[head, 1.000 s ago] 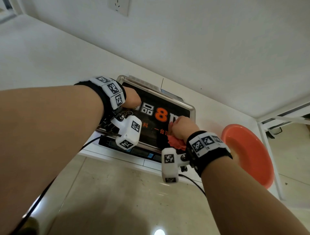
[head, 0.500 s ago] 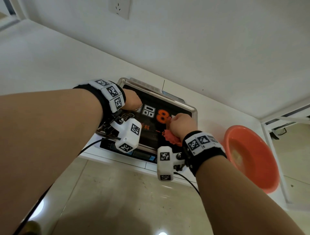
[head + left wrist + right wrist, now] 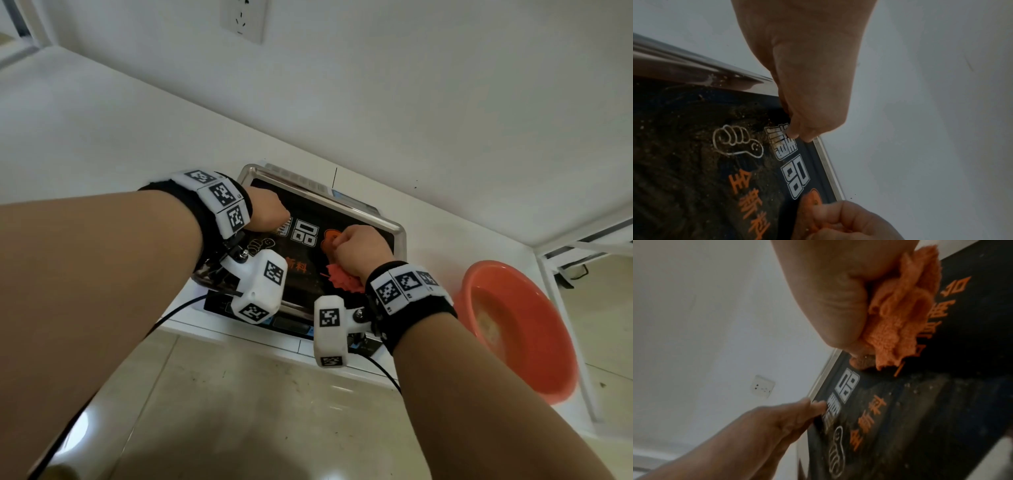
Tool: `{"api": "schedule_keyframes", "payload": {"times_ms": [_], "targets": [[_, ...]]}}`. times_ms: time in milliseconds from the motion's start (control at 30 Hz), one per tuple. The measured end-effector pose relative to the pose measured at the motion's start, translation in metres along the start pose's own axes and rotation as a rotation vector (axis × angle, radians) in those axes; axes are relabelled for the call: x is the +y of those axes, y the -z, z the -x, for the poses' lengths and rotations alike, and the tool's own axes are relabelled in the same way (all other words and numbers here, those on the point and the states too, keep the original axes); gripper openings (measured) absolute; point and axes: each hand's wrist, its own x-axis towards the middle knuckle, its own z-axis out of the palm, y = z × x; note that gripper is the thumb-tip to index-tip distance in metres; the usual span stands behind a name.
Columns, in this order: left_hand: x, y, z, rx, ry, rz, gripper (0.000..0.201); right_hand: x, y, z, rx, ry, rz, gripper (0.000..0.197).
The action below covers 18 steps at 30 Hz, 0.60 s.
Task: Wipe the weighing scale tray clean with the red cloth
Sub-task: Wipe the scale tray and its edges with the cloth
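Here the right hand is clenched around the bunched red cloth, pressing it onto the far right part of the scale tray. The left hand lies relaxed, its fingertips resting on the tray's far left area by the rim. Gritty dirt covers the black printed tray between them. An orange basin sits on the surface to the right.

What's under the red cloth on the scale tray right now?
The red cloth, bunched in the right hand, sits on the tray's black printed surface, partly over an orange mark. Whether dirt remains beneath it is hidden.
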Motion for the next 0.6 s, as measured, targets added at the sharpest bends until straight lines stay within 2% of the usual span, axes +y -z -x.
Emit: {"api": "schedule_keyframes", "payload": {"times_ms": [67,167,333,400,500,600], "targets": [[-0.004,-0.003,-0.002,0.029,0.043,0.171,0.039,-0.007,-0.007,0.003,-0.073,0.051,-0.01,0.021],[-0.012,-0.005,-0.006,0.076,0.012,0.336,0.036,-0.012,-0.003,0.002,-0.174,0.035,-0.045,0.012],[-0.03,-0.005,-0.006,0.155,-0.034,0.528,0.026,-0.009,0.009,-0.014,0.03,0.086,-0.032,0.009],[-0.04,-0.004,-0.002,0.277,-0.066,0.58,0.019,-0.013,0.002,-0.016,0.054,0.084,0.045,0.02],[-0.052,-0.002,0.005,0.446,-0.028,0.698,0.015,-0.027,-0.008,-0.014,-0.006,0.09,0.104,0.025],[-0.055,-0.003,0.006,0.447,-0.01,0.742,0.012,-0.033,-0.012,-0.015,-0.095,0.167,0.146,0.02]]}}
